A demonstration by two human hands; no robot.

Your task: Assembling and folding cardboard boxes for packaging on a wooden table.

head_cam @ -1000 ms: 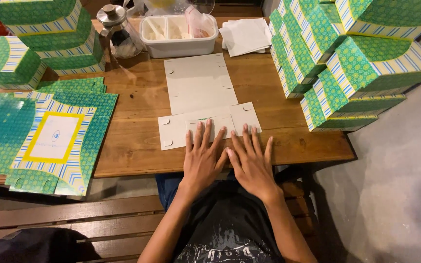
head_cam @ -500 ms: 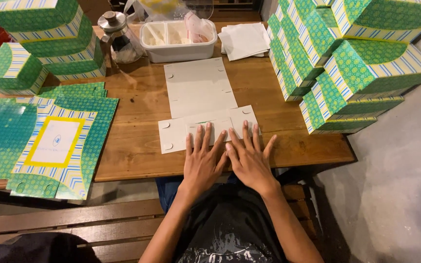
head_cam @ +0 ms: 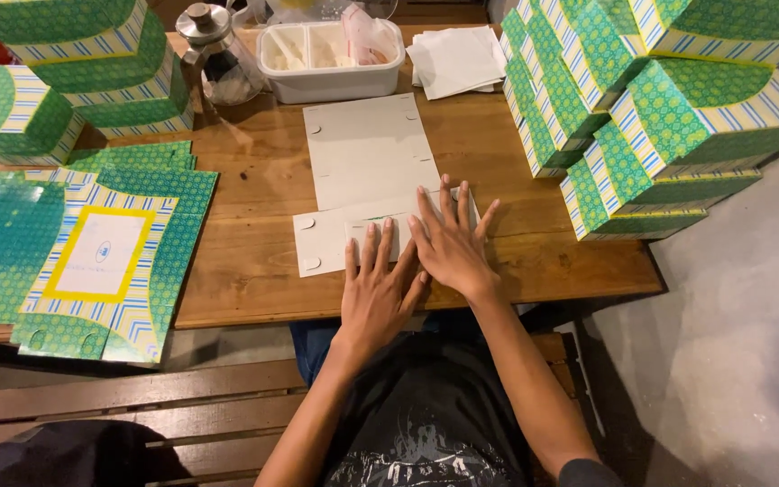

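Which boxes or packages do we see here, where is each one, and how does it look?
Folded boxes: stacked right, green with striped edges.
Folded boxes: stacked far left, same pattern.
Flat box sheets: left, green, yellow frame.
Cardboard sheet: middle, pale grey, under left hand and right hand.

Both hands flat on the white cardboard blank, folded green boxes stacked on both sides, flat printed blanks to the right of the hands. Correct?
Not quite. In the head view the flat printed blanks lie to the left of the left hand and right hand, not the right. The rest holds.
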